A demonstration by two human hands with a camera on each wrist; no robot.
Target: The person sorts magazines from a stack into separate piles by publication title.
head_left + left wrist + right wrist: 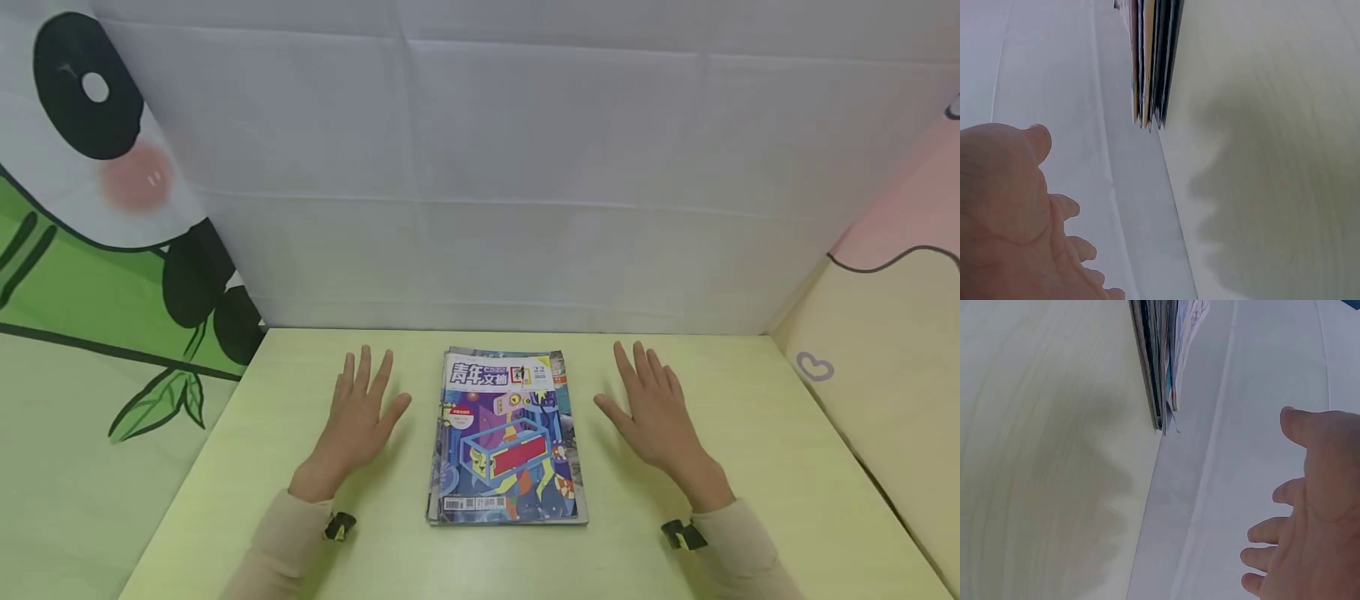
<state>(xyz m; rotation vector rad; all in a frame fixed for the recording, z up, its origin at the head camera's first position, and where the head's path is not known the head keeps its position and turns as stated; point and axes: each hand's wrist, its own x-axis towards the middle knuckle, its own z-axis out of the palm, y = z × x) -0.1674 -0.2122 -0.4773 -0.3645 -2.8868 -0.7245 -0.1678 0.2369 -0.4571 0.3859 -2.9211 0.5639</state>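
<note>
A stack of magazines [501, 450] lies in the middle of the table, the top one with a purple and blue illustrated cover and a white title band. To its left my left hand [358, 421] hovers over the tabletop with fingers spread, holding nothing. My right hand [658, 417] is held the same way on the other side, apart from the stack. Both wrist views catch the layered edges of the magazines, [1150, 69] in the left one and the stack's spines [1159, 369] in the right one, with each palm beside them.
The pale wooden table [517, 567] ends at a white cloth backdrop [525, 183]. A printed panda panel [82, 200] stands along the left side and a cream and pink panel [885, 333] along the right. Each wrist wears a dark strap [340, 527].
</note>
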